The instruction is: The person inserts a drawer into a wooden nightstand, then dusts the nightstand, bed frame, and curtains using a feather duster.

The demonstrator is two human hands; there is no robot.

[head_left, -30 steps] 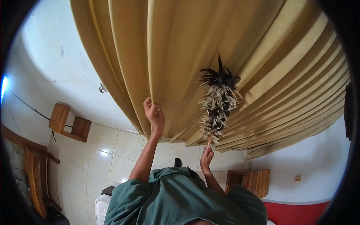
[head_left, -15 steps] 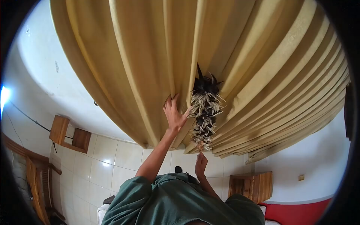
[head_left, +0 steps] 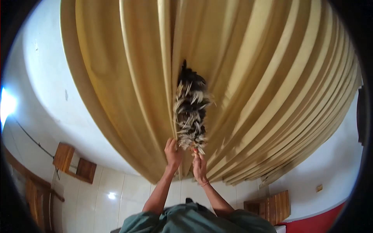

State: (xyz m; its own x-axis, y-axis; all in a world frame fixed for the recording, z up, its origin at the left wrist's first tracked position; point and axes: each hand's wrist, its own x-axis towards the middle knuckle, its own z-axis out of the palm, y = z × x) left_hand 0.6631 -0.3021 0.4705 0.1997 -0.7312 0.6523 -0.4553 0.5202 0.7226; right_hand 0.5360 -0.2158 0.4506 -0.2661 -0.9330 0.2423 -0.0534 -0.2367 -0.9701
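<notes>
My right hand is closed round the handle of a feather duster, just below its lowest feathers. Black and cream feathers stand upright against the tan curtain, and the dark tip points up. Left of the duster's base, my left hand has its fingers curled on a curtain fold, gripping the cloth. The hands are close together but apart.
Pale tiles cover the floor below the curtain. A wooden box-like piece stands by the wall at left, and a slatted wooden piece at lower right. Wooden furniture shows at far left.
My left hand has come down the curtain, from spread fingers to a grip on a fold. The duster and my right hand have shifted up and left in view.
</notes>
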